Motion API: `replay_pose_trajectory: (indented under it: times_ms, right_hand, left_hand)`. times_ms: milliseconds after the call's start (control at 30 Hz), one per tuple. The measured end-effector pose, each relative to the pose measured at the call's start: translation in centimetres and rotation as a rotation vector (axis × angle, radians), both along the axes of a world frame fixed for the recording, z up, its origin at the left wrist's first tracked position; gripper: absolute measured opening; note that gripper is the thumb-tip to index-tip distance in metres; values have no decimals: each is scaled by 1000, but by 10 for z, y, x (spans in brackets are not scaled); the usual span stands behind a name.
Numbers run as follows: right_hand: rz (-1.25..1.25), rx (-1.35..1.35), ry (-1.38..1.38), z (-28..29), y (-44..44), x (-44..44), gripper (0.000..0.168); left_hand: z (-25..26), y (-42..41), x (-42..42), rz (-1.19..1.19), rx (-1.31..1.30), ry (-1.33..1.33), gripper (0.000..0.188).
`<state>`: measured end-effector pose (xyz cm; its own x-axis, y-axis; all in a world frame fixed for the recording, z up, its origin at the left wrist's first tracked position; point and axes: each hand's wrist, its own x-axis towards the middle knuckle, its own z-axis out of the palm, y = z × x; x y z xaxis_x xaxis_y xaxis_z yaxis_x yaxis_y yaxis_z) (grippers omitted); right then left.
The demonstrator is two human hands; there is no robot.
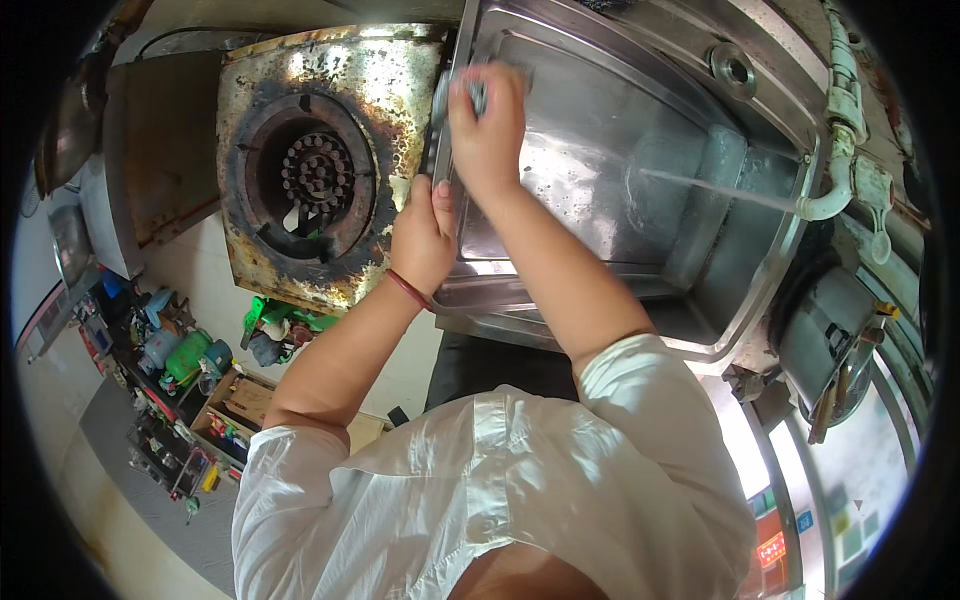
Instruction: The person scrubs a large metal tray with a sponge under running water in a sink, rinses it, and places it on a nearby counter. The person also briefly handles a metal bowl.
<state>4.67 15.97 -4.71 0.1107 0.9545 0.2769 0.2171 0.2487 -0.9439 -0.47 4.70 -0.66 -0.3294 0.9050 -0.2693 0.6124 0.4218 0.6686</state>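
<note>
A rectangular stainless steel tray lies tilted in a metal sink. My left hand grips the tray's left rim, thumb uppermost, with a red bracelet on the wrist. Higher along that same rim, my right hand is closed around a grey scourer, which looks like steel wool but is blurred. The scourer meets the rim. A thin stream of water runs from a white pipe spout onto the wet tray floor.
Left of the tray stands a rusty gas stove with a round burner. A wok leans at the right beside the sink. Toys and boxes, among them a wooden box, sit on the floor side at lower left.
</note>
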Motion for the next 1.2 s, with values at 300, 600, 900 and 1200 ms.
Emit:
replay_pose_trajectory:
  times_ms: [300, 600, 900, 1200]
  right_hand:
    - [-41, -216, 141, 10, 26, 47, 39]
    - [-19, 160, 11, 4, 98, -7, 24]
    - [315, -191, 158, -6, -23, 11, 38]
    - [1027, -596, -208, 5, -157, 89, 30]
  left_hand:
    - [7, 1, -1, 17, -36, -11, 28]
    - [2, 1, -1, 4, -34, -13, 28]
    - [-6, -7, -4, 69, 150, -130, 33]
    - [-10, -5, -4, 50, 195, -32, 38]
